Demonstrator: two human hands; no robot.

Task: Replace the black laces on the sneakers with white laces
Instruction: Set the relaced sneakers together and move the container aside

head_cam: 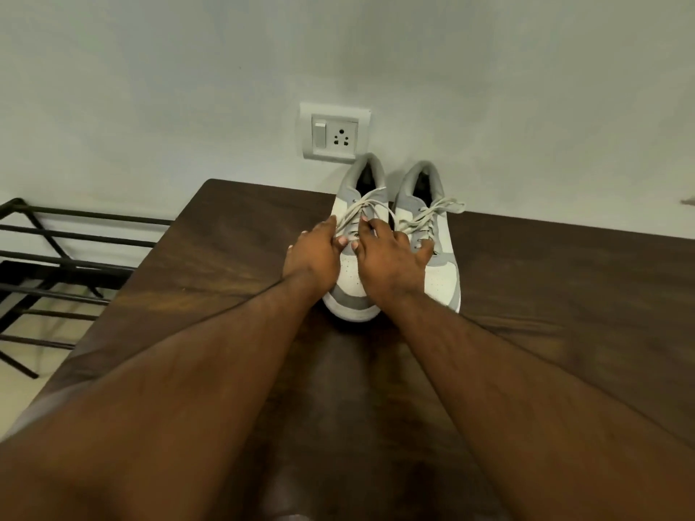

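Both hands work the white lace (363,210) on the left sneaker (355,257): the left hand (314,253) and right hand (387,257) each pinch a strand in a closed grip. Soft and limp, the lace is probably best held near its ends. Touching it on the right stands the second sneaker (432,235), already white-laced, on the counter (233,235). Beyond is a wall socket (334,133); far left, a metal rack (56,257).

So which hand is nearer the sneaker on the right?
Right. The right hand lies across both shoes, fingers touching the right-side sneaker; the left hand is at the left-side sneaker.
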